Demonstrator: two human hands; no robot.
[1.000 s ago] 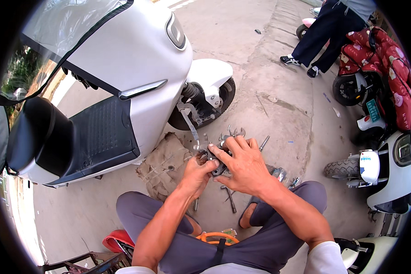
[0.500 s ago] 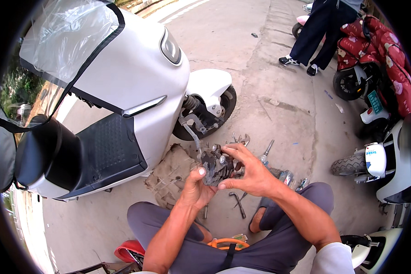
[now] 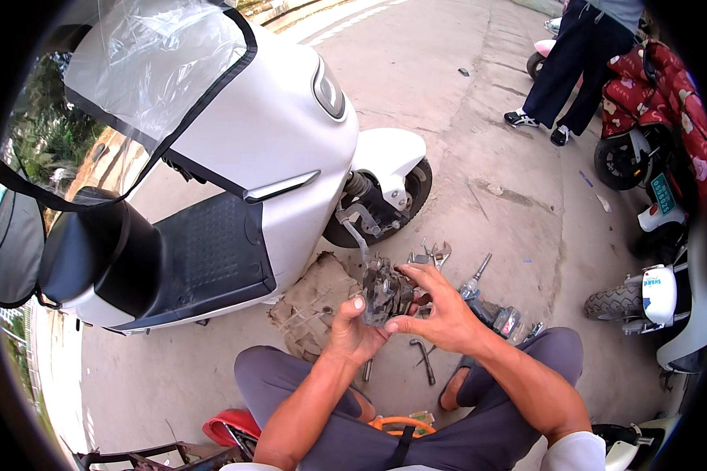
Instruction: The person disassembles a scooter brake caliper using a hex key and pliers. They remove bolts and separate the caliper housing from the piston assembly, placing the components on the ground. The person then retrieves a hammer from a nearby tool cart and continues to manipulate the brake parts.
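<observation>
Between my hands is a dark, dirty brake caliper (image 3: 381, 292), held above the ground in front of my knees. My left hand (image 3: 352, 334) grips its near left side, thumb up against the body. My right hand (image 3: 441, 314) holds its right side, with fingers over the top and the thumb at the lower edge. A grey hose or arm (image 3: 356, 229) runs from near the front wheel (image 3: 422, 192) of the white scooter (image 3: 310, 145) toward the caliper. My fingers hide parts of the caliper.
An L-shaped wrench (image 3: 424, 363), an adjustable wrench (image 3: 441, 253) and a power driver with a long bit (image 3: 479, 275) lie on the ground. A dirty brown sheet (image 3: 310, 302) is left of them. A person (image 3: 565, 71) stands far right, near parked scooters (image 3: 656, 290).
The view has shifted, so the scooter, tools and hands appear farther right and slightly lower. Both hands keep their hold on the brake caliper, with little change in finger position.
</observation>
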